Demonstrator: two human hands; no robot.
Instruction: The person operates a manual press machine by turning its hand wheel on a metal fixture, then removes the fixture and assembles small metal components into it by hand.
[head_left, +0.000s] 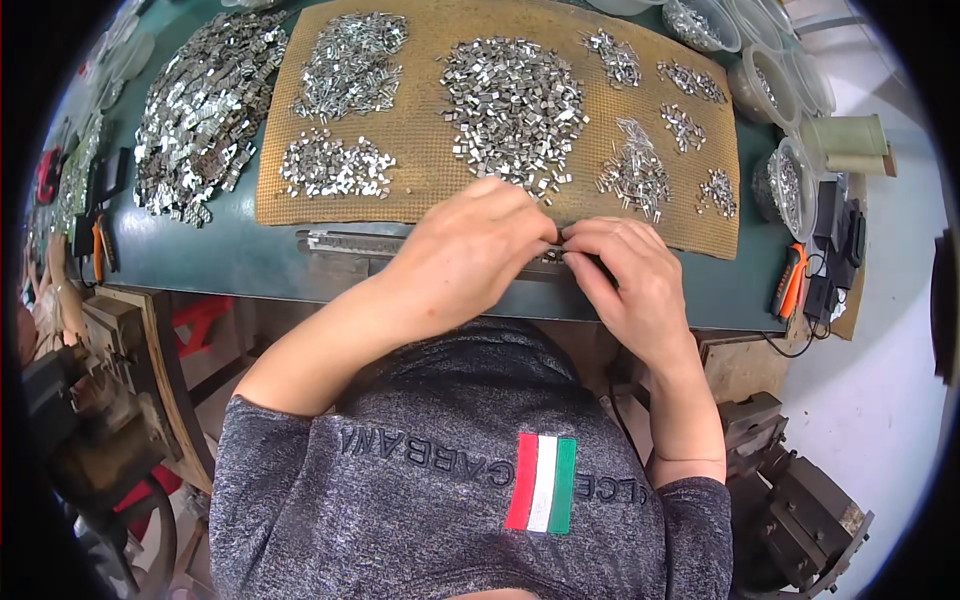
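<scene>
Two hands: we see the left hand [475, 250] and the right hand [632, 285] brought close together over the near edge of the green surface [225, 262].
Metal bar: we find the long, narrow metal bar [350, 243] by that near edge, in front of the mat [425, 110]; its right part is covered by the hands.
Bar's direction: its long axis runs left to right, roughly along the edge of the surface, and its bare end points left.
Left fingers: bent and drawn together, their tips turned right above the bar; we cannot tell what they grip.
Right fingers: thumb and forefinger reach left toward the other hand, their tips close together; we cannot tell whether they pinch a piece.
Middle of mat: we see a large pile of small metal pieces [515, 110] beyond the left hand.
Left of mat: a heap of flat shiny plates [210, 110] lies on the surface.
Mat's left half: a pile of thin metal pins [355, 65] lies farther off, a smaller pile of short pieces [335, 167] nearer.
Mat's right half: we count five small piles, the nearest to the hands being a pile of slender pieces [637, 172].
Right end: a clear tub [790, 185] holds metal bits; orange-handled pliers [789, 282] lie nearer us.
Left end: another pair of pliers [98, 248] lies near the rim of our view.
</scene>
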